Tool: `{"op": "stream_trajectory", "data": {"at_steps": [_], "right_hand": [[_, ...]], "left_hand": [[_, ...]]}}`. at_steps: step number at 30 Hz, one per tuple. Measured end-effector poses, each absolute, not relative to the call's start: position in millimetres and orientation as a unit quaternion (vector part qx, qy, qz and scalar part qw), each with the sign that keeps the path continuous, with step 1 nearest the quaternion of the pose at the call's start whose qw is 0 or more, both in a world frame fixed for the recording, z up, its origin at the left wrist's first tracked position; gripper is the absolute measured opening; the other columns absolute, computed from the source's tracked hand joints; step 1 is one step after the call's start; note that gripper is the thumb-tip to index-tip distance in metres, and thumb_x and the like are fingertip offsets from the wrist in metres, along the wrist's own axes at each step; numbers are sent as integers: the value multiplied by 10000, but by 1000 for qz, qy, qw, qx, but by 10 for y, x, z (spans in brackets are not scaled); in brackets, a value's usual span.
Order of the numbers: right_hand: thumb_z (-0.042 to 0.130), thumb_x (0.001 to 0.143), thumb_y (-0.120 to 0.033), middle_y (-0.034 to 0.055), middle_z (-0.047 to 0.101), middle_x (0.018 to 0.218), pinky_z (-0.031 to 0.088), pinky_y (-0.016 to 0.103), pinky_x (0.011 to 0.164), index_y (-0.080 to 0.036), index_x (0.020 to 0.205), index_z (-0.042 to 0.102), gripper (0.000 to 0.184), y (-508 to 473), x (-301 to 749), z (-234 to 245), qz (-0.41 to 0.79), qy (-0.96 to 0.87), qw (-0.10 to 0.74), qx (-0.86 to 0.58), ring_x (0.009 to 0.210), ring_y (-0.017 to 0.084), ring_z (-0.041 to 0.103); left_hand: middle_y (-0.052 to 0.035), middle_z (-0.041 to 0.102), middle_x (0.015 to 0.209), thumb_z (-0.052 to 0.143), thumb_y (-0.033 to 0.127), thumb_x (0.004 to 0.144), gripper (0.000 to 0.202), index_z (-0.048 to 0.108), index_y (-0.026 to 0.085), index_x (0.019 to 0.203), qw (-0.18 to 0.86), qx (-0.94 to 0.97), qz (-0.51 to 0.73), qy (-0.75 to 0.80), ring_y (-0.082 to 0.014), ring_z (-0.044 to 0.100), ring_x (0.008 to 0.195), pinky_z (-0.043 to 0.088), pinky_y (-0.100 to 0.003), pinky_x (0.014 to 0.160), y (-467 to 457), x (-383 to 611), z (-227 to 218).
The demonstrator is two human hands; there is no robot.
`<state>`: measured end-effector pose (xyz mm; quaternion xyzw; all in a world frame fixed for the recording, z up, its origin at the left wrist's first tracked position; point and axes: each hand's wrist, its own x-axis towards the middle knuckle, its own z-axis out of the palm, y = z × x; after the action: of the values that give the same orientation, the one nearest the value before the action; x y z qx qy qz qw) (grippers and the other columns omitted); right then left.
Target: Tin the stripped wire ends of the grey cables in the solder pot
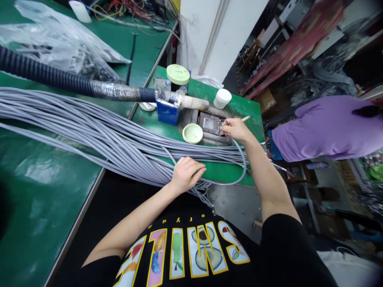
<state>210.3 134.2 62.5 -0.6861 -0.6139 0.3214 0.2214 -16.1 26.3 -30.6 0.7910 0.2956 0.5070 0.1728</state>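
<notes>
My right hand (235,129) is pinched on the stripped end of a grey cable (244,161), beside a small square solder pot (210,123) with a shiny silver surface. A pale thin stick (245,118) pokes out behind the same hand. From there the cable loops round toward my left hand (188,174), which is closed at the front edge of a big bundle of grey cables (128,139). The left fingers appear to be wrapped round that cable, though the palm side is hidden. A shallow pale-green dish (192,133) sits left of the pot.
A ribbed hose (74,83) ends in a pale nozzle (194,103) by a blue box (168,113). A white tub (222,98) and a green-lidded container (178,74) stand behind. Clear plastic bags (60,44) lie at left. A person in purple (326,127) is at right.
</notes>
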Motion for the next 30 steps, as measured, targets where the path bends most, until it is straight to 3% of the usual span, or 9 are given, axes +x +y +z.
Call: {"op": "stream_trajectory", "data": {"at_steps": [6,10,19,30], "right_hand": [[513,641,-183,-28,508,492,314,214,522,-133,565,564,103,1708,2095,560,204,-681,41,-702,514,87,447],[507,655,-194,1,569,554,346,221,562,-119,633,630,146,1847,2087,521,183,-683,-16,-707,564,109,487],[518,672,-181,7,549,537,333,229,553,-135,634,627,124,1967,2040,457,155,-688,-67,-706,588,129,496],[554,636,-131,17,527,487,388,252,595,-176,493,547,150,2033,2034,357,154,-709,-29,-687,608,163,526]], "left_hand": [[-8,692,745,625,198,822,87,619,188,909,155,795,506,295,-134,584,693,384,-293,637,259,-149,-307],[-5,687,742,616,198,829,84,610,191,913,158,795,506,294,-131,583,691,375,-292,634,257,-159,-306],[-6,688,760,625,197,816,106,613,186,922,165,791,512,290,-130,573,695,376,-289,635,258,-163,-305],[-20,691,758,579,231,849,99,625,201,932,185,793,502,292,-138,585,698,370,-297,644,253,-169,-350]]}}
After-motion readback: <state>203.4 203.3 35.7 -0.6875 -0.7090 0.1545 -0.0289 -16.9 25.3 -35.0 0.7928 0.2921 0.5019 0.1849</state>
